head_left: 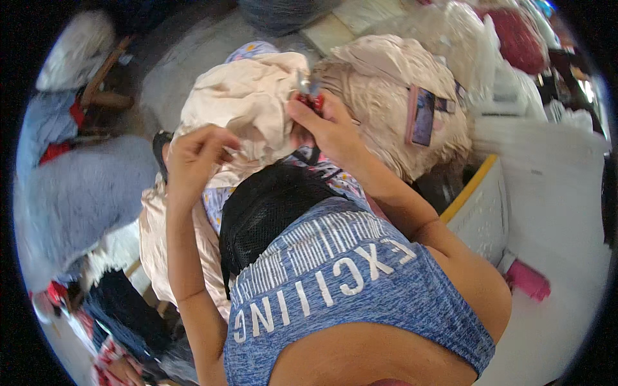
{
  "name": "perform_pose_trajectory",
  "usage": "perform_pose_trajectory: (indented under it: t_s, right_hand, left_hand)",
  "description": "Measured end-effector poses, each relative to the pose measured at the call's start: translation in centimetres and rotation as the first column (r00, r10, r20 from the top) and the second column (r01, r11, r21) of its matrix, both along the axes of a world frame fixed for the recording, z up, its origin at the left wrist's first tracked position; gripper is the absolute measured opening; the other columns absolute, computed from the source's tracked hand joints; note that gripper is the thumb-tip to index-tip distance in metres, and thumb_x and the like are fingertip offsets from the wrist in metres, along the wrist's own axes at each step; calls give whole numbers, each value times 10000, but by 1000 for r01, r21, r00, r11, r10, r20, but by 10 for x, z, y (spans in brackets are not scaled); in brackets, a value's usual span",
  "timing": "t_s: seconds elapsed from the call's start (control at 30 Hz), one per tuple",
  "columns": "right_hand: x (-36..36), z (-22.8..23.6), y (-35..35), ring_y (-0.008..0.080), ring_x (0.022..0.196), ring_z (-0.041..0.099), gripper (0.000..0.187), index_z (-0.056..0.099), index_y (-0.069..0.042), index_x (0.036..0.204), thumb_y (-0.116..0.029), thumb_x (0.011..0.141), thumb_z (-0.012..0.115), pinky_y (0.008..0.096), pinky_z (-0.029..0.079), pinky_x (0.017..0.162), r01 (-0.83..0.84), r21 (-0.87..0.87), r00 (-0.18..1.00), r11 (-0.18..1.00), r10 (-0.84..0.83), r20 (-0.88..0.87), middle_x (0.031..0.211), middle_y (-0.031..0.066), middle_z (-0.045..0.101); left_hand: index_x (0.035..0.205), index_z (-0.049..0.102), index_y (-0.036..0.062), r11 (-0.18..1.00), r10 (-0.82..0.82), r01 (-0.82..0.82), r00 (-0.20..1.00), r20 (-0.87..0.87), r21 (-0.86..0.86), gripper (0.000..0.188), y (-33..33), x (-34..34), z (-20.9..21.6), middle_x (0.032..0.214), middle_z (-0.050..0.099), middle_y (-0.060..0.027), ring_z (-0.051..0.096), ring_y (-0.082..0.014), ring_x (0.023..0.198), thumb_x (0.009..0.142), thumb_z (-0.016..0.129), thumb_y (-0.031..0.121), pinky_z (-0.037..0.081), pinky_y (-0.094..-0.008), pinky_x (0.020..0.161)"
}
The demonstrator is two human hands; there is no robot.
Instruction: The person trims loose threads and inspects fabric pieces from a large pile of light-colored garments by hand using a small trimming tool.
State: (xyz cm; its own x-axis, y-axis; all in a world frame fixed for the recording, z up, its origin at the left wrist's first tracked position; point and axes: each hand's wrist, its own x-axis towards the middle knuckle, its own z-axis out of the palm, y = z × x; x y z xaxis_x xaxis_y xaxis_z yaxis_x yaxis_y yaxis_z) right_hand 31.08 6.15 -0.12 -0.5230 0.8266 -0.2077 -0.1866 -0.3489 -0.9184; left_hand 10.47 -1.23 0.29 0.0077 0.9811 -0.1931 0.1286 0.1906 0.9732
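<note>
My right hand point(331, 125) is closed round small red-handled snips point(311, 101), their metal end pointing away from me. Left of it, my left hand point(201, 154) has its fingers curled and drawn together over the cloth; whatever they may hold is hidden. Pale cream fabric point(248, 90) lies heaped over my lap beneath both hands, with more of it hanging down on the left. A black mesh piece point(277, 206) lies across my waist.
A big bundle of beige fabric point(380, 83) stands ahead on the right, with a phone point(423, 116) resting on it. Blue-grey wrapped bundles point(90, 193) fill the left side. At right are a white container with a yellow rim point(473, 183) and a pink item point(529, 280).
</note>
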Motion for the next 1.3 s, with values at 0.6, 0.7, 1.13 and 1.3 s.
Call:
perform_pose_trajectory:
  t_s: [0.6, 0.7, 1.13, 1.3]
  right_hand:
    - [15, -17, 17, 9, 647, 455, 149, 539, -55, 823, -199, 840, 572, 169, 374, 563, -67, -71, 991, 995, 57, -124, 730, -65, 516]
    - [27, 4, 26, 15, 673, 477, 155, 551, -43, 854, -191, 828, 587, 171, 395, 592, -105, -39, 969, 994, 94, -230, 748, -52, 545]
    - [53, -44, 49, 126, 557, 414, 232, 539, 12, 808, -218, 807, 571, 285, 352, 518, 18, 558, 855, 829, -302, 421, 602, 66, 465]
    - [53, -32, 38, 222, 516, 478, 266, 578, -3, 825, -267, 785, 581, 336, 387, 518, -36, 457, 858, 889, -207, 470, 561, 118, 519]
  left_hand:
    - [1130, 480, 12, 909, 259, 1, 782, 566, -417, 350, 19, 41, -32, 1037, 568, -86, 562, -166, 929, 846, 539, 208, 443, -289, 819]
    - [1117, 495, 9, 962, 195, -45, 802, 565, -269, 303, 22, 53, 0, 1060, 561, -87, 552, -166, 956, 842, 542, 125, 446, -298, 826]
    - [1082, 487, 28, 901, 343, -78, 731, 590, -427, 278, 47, 79, -22, 1071, 557, -90, 564, -179, 941, 881, 481, 221, 459, -325, 810]
    - [1135, 441, 10, 883, 270, 30, 783, 560, -468, 345, 47, 73, -21, 1078, 552, -97, 566, -191, 948, 862, 513, 209, 472, -337, 809]
